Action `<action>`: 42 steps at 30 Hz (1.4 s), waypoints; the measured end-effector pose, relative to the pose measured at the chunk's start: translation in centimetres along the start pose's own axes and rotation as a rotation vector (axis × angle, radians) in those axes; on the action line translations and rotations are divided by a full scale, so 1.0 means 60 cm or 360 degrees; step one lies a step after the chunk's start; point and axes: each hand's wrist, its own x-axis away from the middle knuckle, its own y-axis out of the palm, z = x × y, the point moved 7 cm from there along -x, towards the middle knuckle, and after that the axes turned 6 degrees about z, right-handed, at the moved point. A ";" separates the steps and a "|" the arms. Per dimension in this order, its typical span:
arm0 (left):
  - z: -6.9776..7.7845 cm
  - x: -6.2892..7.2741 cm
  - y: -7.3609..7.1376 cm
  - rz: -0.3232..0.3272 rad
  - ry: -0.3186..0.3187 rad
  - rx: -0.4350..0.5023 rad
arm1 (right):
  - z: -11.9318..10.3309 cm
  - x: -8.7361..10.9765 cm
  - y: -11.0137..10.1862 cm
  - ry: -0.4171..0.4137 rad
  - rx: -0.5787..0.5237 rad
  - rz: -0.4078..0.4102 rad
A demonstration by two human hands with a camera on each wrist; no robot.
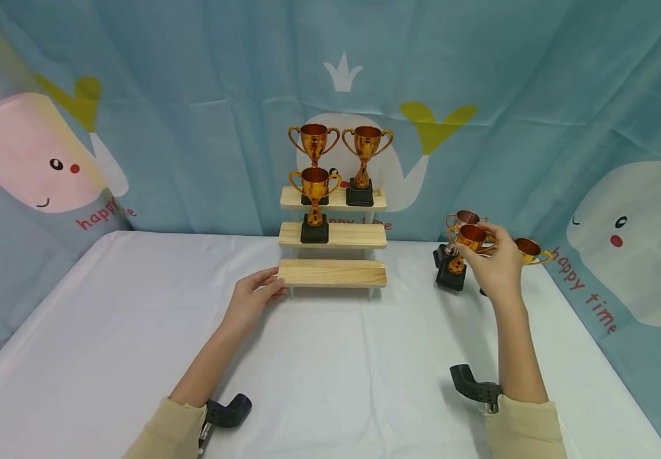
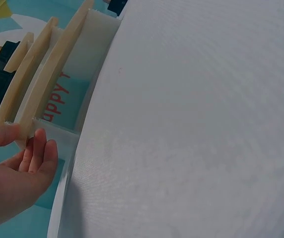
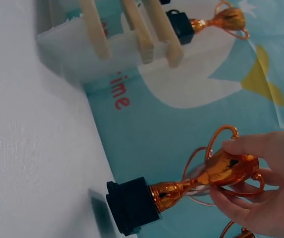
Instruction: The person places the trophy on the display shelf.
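My right hand [image 1: 496, 261] holds a gold trophy cup [image 3: 231, 168] by its bowl, thumb on one side and fingers on the other. The trophy's black square base [image 3: 132, 204] is close to the cloth; I cannot tell whether it touches. A rose-coloured trophy [image 1: 465, 217] stands right behind it, partly hidden. Another gold trophy [image 1: 528, 247] is beyond the right hand, which covers most of it. My left hand [image 1: 255, 296] grips the left end of the lowest wooden shelf [image 1: 333, 274] of a three-step stand, thumb above and fingers below in the left wrist view.
On the top step [image 1: 336, 199] stand two gold trophies, left [image 1: 314, 137] and right [image 1: 367, 141]. One more gold trophy [image 1: 315, 185] is on the middle step [image 1: 359, 236], toward its left. White cloth [image 1: 330, 370] covers the table, and a blue whale-print curtain [image 1: 192, 127] hangs behind.
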 end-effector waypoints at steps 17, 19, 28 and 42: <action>0.001 -0.002 0.004 -0.0004 0.0000 0.0018 | -0.038 0.008 0.010 -0.0091 -0.0045 -0.0165; 0.001 -0.002 0.004 -0.0004 0.0005 0.0021 | -0.041 0.007 0.010 -0.0101 -0.0053 -0.0168; 0.000 0.000 0.004 -0.0003 0.0013 0.0014 | -0.066 0.007 0.014 -0.0219 -0.0093 -0.0176; 0.000 0.000 0.000 0.0009 -0.0003 0.0030 | -0.141 -0.005 0.017 -0.0338 -0.0146 -0.0192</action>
